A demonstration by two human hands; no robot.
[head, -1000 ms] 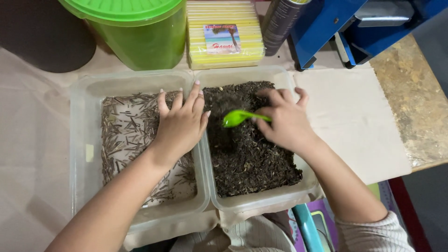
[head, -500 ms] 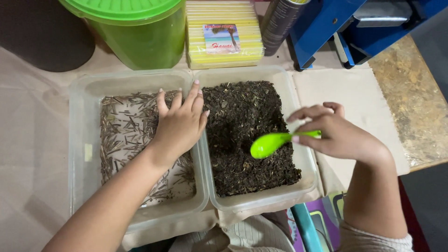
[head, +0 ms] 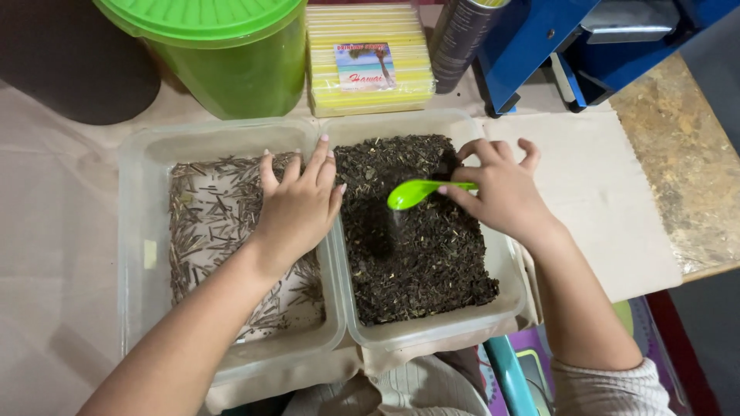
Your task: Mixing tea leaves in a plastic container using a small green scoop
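Here, your right hand [head: 501, 192] pinches the handle of a bright green plastic spoon [head: 420, 191] between thumb and fingers, the bowl pointing toward nine o'clock and held just above the dark crumbly dried material in the right clear plastic tub [head: 515, 296]. A thin stream of crumbs appears to fall from the spoon's bowl, though it is faint. Your left hand [head: 297, 208] lies open and flat, palm down, gripping nothing, fingers spread toward twelve o'clock, over the inner edge of the left clear plastic tub [head: 139, 231], which holds a sparse layer of thin brown slivers. The two tubs stand touching side by side on a pale cloth-covered table [head: 54, 231]. At twelve o'clock from your left hand stands a green lidded bucket [head: 231, 54]; just beside it, toward one o'clock, sits a yellow box of drinking straws [head: 370, 58], then a dark cylindrical can [head: 462, 38] and a blue metal frame [head: 539, 38]. A sheet of tan paper [head: 601, 200] lies at three o'clock from your right hand.
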